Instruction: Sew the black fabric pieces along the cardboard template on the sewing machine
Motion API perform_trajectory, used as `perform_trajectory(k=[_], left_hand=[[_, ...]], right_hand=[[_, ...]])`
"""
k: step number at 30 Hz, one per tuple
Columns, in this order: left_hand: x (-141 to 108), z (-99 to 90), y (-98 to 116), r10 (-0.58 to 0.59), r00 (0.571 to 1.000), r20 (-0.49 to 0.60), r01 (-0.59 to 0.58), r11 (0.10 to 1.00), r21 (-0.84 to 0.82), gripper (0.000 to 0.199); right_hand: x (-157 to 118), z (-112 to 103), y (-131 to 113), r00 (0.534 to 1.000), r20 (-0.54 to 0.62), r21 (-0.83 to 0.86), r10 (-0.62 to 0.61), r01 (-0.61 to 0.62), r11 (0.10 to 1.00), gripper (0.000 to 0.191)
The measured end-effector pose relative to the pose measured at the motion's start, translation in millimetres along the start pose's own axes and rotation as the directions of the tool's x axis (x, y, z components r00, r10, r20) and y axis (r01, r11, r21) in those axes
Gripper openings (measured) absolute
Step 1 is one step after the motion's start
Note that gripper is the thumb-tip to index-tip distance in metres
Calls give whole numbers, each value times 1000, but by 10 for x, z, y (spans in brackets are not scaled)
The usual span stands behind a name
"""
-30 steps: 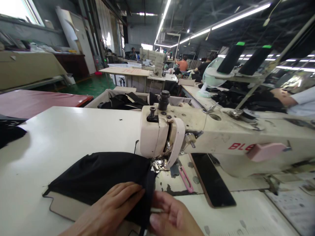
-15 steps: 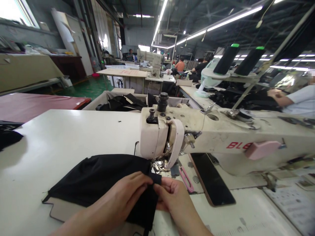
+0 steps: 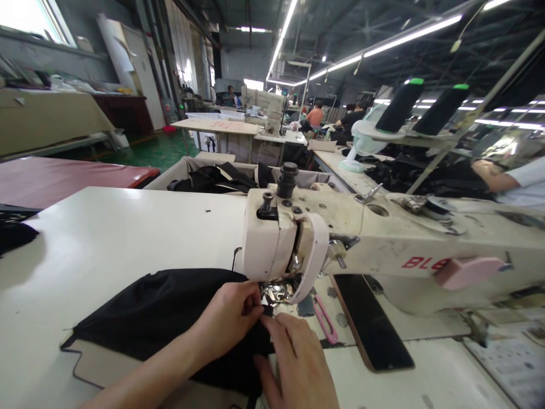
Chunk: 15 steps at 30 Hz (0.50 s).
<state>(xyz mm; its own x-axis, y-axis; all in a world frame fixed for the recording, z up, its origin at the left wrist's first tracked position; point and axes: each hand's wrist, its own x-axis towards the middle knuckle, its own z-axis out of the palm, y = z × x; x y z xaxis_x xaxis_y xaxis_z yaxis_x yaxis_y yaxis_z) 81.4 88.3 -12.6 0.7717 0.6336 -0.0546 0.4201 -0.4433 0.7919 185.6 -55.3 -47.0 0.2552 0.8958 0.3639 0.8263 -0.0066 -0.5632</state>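
Observation:
Black fabric point(image 3: 170, 301) with a beige layer point(image 3: 106, 363) under its left part lies on the white table, its right end beside the presser foot point(image 3: 279, 292) of a sewing machine point(image 3: 272, 238). My left hand point(image 3: 227, 318) pinches the fabric's edge just left of the foot, thumb and fingers together. Close below the foot, my right hand point(image 3: 298, 358) grips the fabric's right edge, thumb underneath at the left and fingers bent over it. The fingertips of both hands nearly meet. The needle tip is too small to make out.
Right of the foot lie a pink thread snipper point(image 3: 326, 321) and a phone point(image 3: 372, 324). Behind the machine stands a bin point(image 3: 191, 170) of black pieces. Thread cones point(image 3: 400, 105) and a small fan point(image 3: 360, 142) are farther back. A person's arm point(image 3: 502, 179) shows at right.
My left hand has moved up towards the presser foot. My right hand has turned palm-down over the fabric edge and sits slightly lower. The fabric has shifted slightly left, and the view has moved a little.

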Motion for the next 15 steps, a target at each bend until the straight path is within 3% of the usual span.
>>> perform_trajectory(k=[2, 5, 10, 15], left_hand=[[14, 40, -4, -41, 998, -48, 42, 999, 10, 9], [37, 66, 23, -96, 993, -69, 97, 995, 4, 10], [45, 54, 128, -212, 976, -47, 210, 977, -45, 13], [70, 44, 166, -281, 956, -87, 275, 959, -73, 15]], right_hand=[[-58, 2, 39, 976, 37, -216, -213, 216, 952, 44], [-59, -41, 112, 942, 151, -314, -301, 334, 889, 49], [86, -186, 134, 921, 279, -268, -271, 345, 899, 51], [192, -239, 133, 925, 307, -200, -223, 291, 936, 50]])
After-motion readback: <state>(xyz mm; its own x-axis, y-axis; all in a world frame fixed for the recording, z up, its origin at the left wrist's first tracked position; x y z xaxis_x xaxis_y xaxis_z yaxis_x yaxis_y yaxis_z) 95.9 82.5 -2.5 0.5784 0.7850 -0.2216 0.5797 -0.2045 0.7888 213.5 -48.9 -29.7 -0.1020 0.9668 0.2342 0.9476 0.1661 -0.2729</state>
